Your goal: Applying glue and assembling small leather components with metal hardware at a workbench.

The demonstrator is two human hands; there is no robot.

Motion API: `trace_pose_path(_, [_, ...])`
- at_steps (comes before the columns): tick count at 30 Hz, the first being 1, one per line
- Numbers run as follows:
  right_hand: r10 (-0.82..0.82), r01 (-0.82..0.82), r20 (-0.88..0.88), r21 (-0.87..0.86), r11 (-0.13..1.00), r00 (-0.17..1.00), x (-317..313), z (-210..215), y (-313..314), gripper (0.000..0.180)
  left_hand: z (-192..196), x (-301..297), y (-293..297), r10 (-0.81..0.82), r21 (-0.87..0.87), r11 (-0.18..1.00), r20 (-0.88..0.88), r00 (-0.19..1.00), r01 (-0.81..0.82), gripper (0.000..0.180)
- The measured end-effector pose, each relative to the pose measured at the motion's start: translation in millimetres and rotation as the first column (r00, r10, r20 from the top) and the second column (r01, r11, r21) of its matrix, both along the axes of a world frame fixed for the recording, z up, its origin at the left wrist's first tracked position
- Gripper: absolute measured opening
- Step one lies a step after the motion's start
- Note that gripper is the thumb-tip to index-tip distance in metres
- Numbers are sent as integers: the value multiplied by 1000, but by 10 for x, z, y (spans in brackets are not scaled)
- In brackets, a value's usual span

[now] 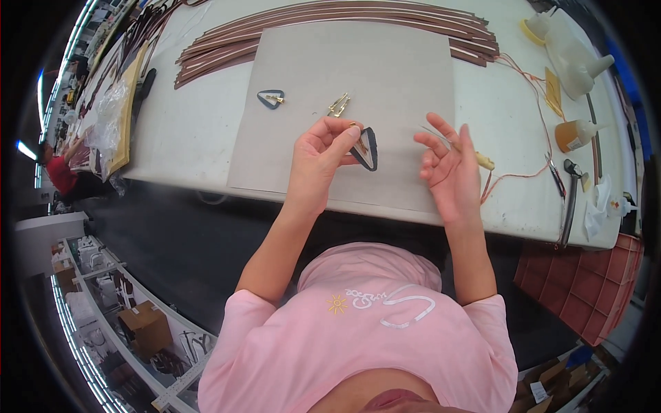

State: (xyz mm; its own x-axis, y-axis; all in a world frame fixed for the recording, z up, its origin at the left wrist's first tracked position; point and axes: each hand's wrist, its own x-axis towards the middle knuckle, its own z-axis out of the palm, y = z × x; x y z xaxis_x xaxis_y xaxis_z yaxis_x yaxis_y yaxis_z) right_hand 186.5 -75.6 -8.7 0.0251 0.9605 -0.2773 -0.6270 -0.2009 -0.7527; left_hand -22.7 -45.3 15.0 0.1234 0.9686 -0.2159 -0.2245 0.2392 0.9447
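Note:
My left hand [321, 153] pinches a small triangular piece [370, 153] between thumb and fingers. The piece has a dark edge, a pale face and a bit of gold metal on it. Over the board's right side, my right hand [451, 172] is turned palm up with loosely curled fingers, holding an awl [486, 161]. Its yellowish handle sticks out on the right, and its thin metal point shows by the fingertips. A similar triangular piece with gold hardware [270, 99] lies on the grey board [275, 155]. Gold metal clips [339, 104] lie just beyond my left hand.
Long brown strips [330, 22] lie along the table's far side. On the right are a clear bottle [571, 65], an amber glue bottle [577, 135], pliers [556, 177] and orange cord [527, 174]. A red crate [582, 286] stands below. Another person [62, 172] is at far left.

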Motion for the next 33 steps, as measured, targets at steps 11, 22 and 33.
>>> trace_pose_path(11, [-569, 455, 460, 341, 822, 682, 1333, 280, -105, 36, -6, 414, 557, -141, -117, 985, -115, 983, 128, 15])
trace_pose_path(22, [-365, 512, 903, 207, 833, 228, 3230, -188, 466, 82, -181, 301, 1160, -222, -33, 973, -386, 896, 227, 22])
trace_pose_path(33, [-837, 732, 546, 563, 384, 20, 2994, 56, 618, 54, -214, -128, 1331, -328, -114, 942, -112, 938, 316, 21])
